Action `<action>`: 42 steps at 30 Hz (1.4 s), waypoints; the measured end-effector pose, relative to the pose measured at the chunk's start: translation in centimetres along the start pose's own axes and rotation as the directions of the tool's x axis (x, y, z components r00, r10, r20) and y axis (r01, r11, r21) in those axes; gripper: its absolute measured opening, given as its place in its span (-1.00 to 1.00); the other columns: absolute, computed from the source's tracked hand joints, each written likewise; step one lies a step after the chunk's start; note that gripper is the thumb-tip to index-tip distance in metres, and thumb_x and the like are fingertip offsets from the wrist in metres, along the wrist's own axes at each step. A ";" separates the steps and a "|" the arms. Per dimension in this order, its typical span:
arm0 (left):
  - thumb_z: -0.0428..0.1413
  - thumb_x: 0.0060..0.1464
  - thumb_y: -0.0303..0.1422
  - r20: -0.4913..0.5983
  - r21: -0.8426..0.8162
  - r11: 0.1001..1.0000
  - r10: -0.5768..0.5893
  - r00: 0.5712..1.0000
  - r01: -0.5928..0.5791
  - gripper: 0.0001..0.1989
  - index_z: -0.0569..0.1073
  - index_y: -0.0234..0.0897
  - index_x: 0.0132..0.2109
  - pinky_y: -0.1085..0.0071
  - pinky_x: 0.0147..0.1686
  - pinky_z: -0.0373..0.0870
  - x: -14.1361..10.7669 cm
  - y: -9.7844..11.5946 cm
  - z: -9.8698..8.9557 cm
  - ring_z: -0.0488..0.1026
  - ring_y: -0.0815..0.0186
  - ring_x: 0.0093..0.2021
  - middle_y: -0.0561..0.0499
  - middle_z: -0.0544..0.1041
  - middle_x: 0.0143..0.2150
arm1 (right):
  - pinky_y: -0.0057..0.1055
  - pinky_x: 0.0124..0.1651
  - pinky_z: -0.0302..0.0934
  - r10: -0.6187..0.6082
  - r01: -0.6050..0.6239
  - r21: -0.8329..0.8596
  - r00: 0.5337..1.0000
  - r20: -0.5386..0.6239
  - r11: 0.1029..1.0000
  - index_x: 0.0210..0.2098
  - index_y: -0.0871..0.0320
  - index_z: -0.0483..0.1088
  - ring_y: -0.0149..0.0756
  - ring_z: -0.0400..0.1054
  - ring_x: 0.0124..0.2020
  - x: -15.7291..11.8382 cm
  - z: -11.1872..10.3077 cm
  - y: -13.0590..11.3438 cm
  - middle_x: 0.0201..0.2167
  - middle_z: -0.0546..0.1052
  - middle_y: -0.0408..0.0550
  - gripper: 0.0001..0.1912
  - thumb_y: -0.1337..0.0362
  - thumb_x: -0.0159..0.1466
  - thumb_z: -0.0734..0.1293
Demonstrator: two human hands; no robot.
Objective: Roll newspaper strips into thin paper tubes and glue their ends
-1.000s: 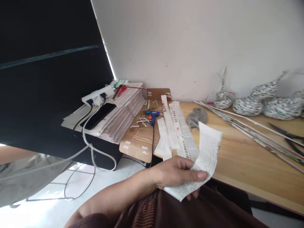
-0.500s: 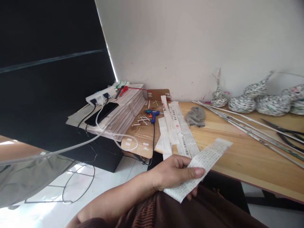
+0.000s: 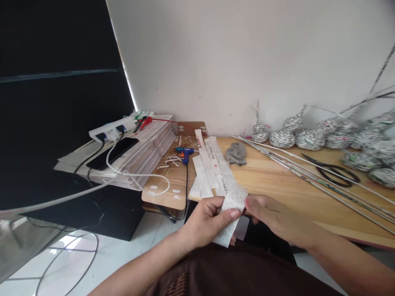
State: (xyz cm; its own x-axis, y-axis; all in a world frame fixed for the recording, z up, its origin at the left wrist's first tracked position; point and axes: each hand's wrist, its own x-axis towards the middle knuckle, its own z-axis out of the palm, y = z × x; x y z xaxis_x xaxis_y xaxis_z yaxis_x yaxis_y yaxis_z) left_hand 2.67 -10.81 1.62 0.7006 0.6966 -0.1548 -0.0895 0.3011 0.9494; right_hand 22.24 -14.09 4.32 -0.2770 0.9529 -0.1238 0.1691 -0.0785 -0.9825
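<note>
In front of my lap, my left hand (image 3: 210, 220) is closed on a newspaper strip (image 3: 232, 207), its thumb lying flat across the printed face. My right hand (image 3: 268, 213) has come to the strip's upper right edge and pinches it there; most of its fingers are hidden behind the paper. Just beyond, more newspaper strips (image 3: 224, 164) lie overlapping at the left end of the wooden table (image 3: 277, 179). A crumpled grey cloth (image 3: 236, 153) sits beside them.
A blue glue gun (image 3: 185, 154) rests on cardboard (image 3: 163, 185) among white scraps. Left of it, a paper stack (image 3: 154, 154) carries a phone (image 3: 112, 153) and a power strip (image 3: 112, 128). Rolled paper rods (image 3: 296, 166), black scissors (image 3: 335, 172) and several woven paper gourds (image 3: 282, 139) occupy the right.
My right hand has come in from the right and taken the strip's far end. The strip now looks shorter and more upright. My view has turned a little to the right.
</note>
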 end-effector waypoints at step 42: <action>0.17 0.07 -0.20 -0.120 0.129 0.986 0.125 0.985 -0.110 -0.62 0.48 -0.35 -0.03 0.60 -0.58 0.27 10.3 4.0 -6.1 0.48 0.38 -0.41 -0.11 0.56 -0.30 | -0.40 -0.38 0.31 0.053 -0.038 0.410 0.998 -0.025 0.911 -0.36 0.28 0.47 -0.42 0.35 -0.53 9.9 -1.3 2.9 -0.52 0.46 -0.06 -0.60 0.02 0.27 0.28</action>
State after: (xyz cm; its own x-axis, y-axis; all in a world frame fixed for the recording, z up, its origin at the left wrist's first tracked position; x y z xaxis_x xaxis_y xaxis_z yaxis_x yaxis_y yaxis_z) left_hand 5.19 1.58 2.19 0.5939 0.8018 -0.0662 -0.0736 0.1361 0.9880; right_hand 21.28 -4.54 0.40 -0.2434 0.9544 -0.1726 -0.2228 -0.2282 -0.9478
